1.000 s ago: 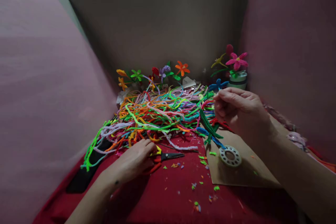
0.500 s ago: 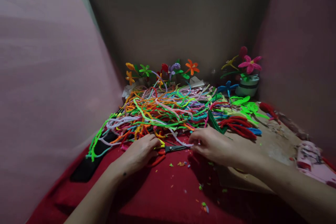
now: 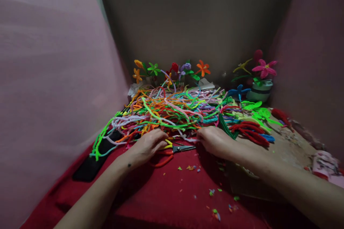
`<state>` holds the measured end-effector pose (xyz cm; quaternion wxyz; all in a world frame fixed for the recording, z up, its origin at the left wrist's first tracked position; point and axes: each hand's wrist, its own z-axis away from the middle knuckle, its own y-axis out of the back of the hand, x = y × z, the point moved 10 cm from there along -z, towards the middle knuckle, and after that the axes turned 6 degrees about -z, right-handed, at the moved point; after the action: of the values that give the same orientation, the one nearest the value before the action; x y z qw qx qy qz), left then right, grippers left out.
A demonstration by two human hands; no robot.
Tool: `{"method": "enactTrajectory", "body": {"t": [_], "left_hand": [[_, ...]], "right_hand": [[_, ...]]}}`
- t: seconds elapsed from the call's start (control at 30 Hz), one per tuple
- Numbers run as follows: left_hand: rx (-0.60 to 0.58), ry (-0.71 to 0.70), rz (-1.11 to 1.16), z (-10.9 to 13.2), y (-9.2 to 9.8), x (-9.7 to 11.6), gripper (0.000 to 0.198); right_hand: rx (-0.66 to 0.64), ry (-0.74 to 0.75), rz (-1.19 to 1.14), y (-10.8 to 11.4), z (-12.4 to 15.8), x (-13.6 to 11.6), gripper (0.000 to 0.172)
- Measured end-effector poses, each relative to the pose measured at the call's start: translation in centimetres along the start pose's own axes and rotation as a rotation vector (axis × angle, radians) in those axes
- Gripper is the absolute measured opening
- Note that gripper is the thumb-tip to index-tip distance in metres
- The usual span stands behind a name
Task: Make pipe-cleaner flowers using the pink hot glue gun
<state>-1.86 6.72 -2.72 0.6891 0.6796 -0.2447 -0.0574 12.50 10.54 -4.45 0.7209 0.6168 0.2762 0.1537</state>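
A big tangle of coloured pipe cleaners (image 3: pixel 174 112) lies across a red cloth (image 3: pixel 172 193). My left hand (image 3: pixel 146 146) rests palm down at the tangle's near edge, fingers curled over the yellow-and-red handles of a pair of scissors (image 3: pixel 178 147). My right hand (image 3: pixel 216 141) lies just right of the scissor blades, fingers pinched on the end of a pale pink pipe cleaner (image 3: pixel 188 138) that runs back into the pile.
Finished pipe-cleaner flowers (image 3: pixel 172 69) stand along the back wall. A pink flower in a small pot (image 3: pixel 260 89) stands at back right. Red petal shapes (image 3: pixel 249 130) and green leaf shapes (image 3: pixel 255 109) lie on a brown board (image 3: pixel 285 143). Coloured scraps dot the cloth. Pink walls close both sides.
My right hand came down from the back right of the pile to the near edge beside the scissors and took hold of a pink strand. The view shifted right.
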Motion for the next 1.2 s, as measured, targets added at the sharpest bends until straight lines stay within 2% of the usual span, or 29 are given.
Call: {"method": "enactTrajectory", "body": {"t": [0.1, 0.23, 0.4, 0.53, 0.63, 0.77, 0.93, 1.07, 1.13, 1.2], "left_hand": [[0.117, 0.018, -0.168, -1.1, 0.6, -1.1, 0.023], [0.167, 0.026, -0.278, -2.4, 0.3, -2.3, 0.027], [0.175, 0.11, -0.289, -4.2, 1.1, -3.6, 0.037], [0.191, 0.15, -0.291, -5.9, 2.3, -4.4, 0.036], [0.203, 0.187, -0.301, -6.6, 2.6, -4.6, 0.035], [0.212, 0.26, -0.325, -6.9, 2.6, -4.7, 0.044], [0.202, 0.299, -0.305, -8.2, 3.5, -4.9, 0.054], [0.205, 0.349, -0.3, -9.0, 3.9, -5.2, 0.06], [0.218, 0.384, -0.308, -9.1, 3.9, -5.3, 0.062], [0.233, 0.422, -0.319, -8.9, 3.7, -5.3, 0.062]], "right_hand": [[0.056, -0.015, -0.016, 0.5, -0.4, 0.3, 0.031], [0.178, -0.022, 0.025, 1.8, -0.9, 0.5, 0.042], [0.189, -0.056, 0.1, 2.3, -2.4, 1.3, 0.036], [0.2, -0.087, 0.162, 2.9, -3.9, 1.6, 0.035], [0.174, -0.094, 0.199, 2.7, -4.8, 1.6, 0.031], [0.131, -0.084, 0.229, 2.1, -4.7, 1.3, 0.027], [0.171, -0.074, 0.274, 3.9, -2.5, -0.1, 0.028], [0.32, -0.055, 0.267, 5.6, -1.0, -2.6, 0.026], [0.33, 0.074, 0.132, 5.0, -1.4, -4.4, 0.025], [0.256, 0.179, -0.036, 3.4, -2.5, -5.2, 0.024]]}}
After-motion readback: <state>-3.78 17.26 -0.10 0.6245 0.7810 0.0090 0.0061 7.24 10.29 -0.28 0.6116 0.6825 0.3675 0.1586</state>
